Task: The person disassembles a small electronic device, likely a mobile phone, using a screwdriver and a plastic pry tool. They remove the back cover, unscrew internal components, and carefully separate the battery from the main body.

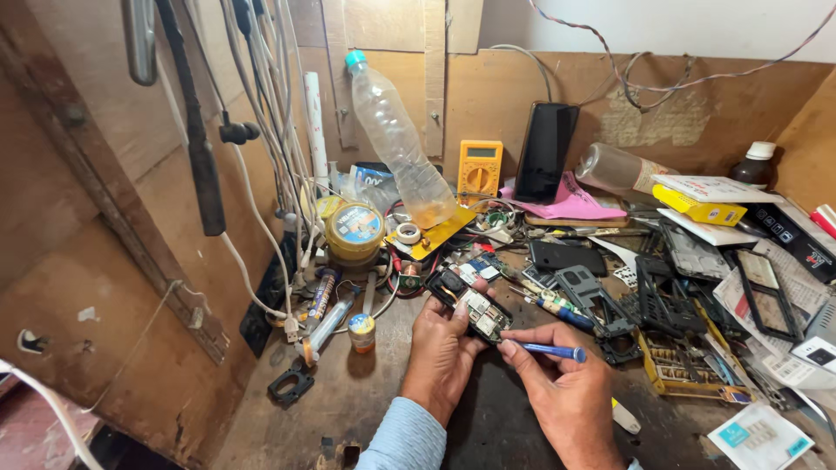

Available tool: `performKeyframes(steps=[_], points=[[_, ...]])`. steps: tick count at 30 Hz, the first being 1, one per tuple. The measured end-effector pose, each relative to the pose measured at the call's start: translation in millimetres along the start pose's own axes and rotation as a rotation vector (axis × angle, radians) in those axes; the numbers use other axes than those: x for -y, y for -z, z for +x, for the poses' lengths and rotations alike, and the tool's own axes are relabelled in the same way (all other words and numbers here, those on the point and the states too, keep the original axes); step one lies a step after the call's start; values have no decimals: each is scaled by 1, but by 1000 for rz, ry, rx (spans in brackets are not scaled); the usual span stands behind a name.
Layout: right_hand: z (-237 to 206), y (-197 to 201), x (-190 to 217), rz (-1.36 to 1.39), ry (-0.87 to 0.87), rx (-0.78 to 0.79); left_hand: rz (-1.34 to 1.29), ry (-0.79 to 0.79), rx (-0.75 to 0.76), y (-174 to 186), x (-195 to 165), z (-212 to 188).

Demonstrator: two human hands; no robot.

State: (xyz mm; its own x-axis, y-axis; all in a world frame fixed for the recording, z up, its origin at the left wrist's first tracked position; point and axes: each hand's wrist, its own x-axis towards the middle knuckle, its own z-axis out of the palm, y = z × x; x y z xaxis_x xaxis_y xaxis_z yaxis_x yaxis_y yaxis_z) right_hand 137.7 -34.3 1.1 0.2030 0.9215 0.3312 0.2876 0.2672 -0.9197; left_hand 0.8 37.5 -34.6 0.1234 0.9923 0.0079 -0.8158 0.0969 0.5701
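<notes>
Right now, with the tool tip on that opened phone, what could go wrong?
1. The left hand holds the opened phone in the air, unclamped; the blue-handled tool in the right hand could slip and gouge the exposed board.
2. The workbench is crowded with loose phone parts; a dropped small piece could vanish among them.
3. The tilted plastic bottle leans over the bench; if it tips, whatever is inside might spill on electronics.

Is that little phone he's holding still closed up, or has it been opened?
Opened. The small phone in the left hand shows a bare circuit board, with no cover over it.
</notes>
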Motion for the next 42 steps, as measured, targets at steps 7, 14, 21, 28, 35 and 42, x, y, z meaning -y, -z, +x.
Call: performKeyframes(steps=[7,14,21,28,35,42], points=[[-8,-3,-1,-161,207,-52,-27,-24,22,5,7,3],[-11,-3,-11,-328,512,-3,-45,-28,-47,6,13,6],[-10,-6,-14,-485,758,-35,-41,-37,-63,2,11,2],[-11,-2,-16,-523,787,28,-48,-49,-120,-6,9,-2],[-2,8,-26,-564,904,91,-12,-59,-114,-6,9,-3],[-1,14,-31,-572,964,143,-6,6,-74,1,7,-6]])
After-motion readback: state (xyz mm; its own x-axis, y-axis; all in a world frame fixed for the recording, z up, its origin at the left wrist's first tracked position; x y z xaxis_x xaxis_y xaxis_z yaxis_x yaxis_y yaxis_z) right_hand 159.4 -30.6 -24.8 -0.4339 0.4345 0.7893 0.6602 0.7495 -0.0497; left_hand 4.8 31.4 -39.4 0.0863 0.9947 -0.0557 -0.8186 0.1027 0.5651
